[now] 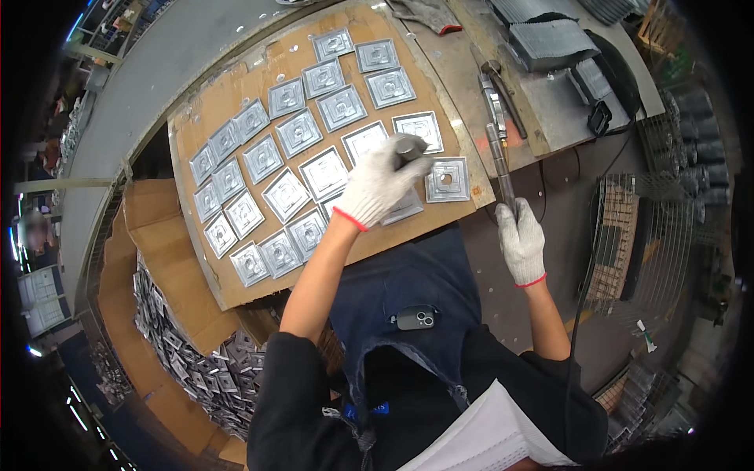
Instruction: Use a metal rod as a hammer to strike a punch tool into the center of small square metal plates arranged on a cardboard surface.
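At 3 o'clock from the left hand (pixel 380 184), 10 o'clock from the right hand (pixel 521 242), lay a holed square plate (pixel 459 182); left nearer. Left gripped a dark cylinder (pixel 408 147); right held the near end of a rod-like tool (pixel 496 149), long axis nearly toward 12.

Lit brightly and fairly evenly over the cardboard (pixel 196 125), with white glare off the metal plates (pixel 323 173) mid-board. Much dimmer toward the left rim, apart from small bright lamps (pixel 34 351). Sharp enough mid-view, soft at far left, bent hard at the edges into black fisheye corners.
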`<state>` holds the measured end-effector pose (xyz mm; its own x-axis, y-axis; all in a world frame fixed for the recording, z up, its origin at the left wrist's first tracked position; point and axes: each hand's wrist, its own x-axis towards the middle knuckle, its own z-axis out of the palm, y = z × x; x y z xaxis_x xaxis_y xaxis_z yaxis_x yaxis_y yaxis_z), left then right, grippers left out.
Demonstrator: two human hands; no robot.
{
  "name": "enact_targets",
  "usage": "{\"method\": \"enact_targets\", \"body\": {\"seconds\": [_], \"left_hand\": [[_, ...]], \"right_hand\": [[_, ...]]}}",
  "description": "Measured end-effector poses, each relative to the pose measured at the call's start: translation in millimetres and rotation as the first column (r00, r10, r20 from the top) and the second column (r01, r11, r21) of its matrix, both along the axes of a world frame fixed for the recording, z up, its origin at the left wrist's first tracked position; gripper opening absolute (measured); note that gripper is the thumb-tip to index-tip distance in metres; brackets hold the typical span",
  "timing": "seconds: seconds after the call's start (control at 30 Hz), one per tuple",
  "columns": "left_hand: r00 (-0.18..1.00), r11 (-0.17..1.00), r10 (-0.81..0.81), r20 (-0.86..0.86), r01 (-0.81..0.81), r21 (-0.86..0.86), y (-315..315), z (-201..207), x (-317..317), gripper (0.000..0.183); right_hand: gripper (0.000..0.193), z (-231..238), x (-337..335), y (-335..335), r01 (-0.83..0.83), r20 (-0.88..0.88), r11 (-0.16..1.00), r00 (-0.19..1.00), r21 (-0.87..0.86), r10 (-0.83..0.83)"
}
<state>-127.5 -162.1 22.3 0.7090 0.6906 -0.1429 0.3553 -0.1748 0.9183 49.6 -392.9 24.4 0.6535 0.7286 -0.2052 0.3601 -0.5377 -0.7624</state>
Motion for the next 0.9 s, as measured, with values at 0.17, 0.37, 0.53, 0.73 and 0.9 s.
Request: {"method": "enact_targets", "body": {"seconds": [0.17, 0.37, 0.53, 0.73, 0.9], "left_hand": [[0.990, 0.974, 0.108, -0.095, -0.124, -0.189, -17, -6, -40, 0.024], [0.983, 0.995, 0.100, -0.152, -0.102, -0.004, -29, -32, -50, 0.027], [0.985, 0.991, 0.055, -0.165, -0.033, 0.132, -29, -32, -50, 0.032], [0.966, 0.991, 0.126, -0.227, -0.115, 0.064, -35, -28, -50, 0.036], [0.972, 0.959, -0.030, -0.231, 0.093, 0.266, -30, -23, -54, 0.036]], "right_hand": [[0.035, -27, -7, 2, -0.026, -0.112, 1.000, 0.993, -0.011, 0.025], [0.037, -35, -27, 14, -0.161, -0.056, 0.987, 0.986, -0.028, 0.159], [0.037, -26, -28, 24, -0.225, -0.056, 0.974, 0.973, -0.006, 0.224], [0.040, -23, -25, 26, -0.240, -0.033, 0.970, 0.970, -0.047, 0.239], [0.044, -20, -24, 26, -0.238, -0.071, 0.969, 0.970, -0.071, 0.233]]}}
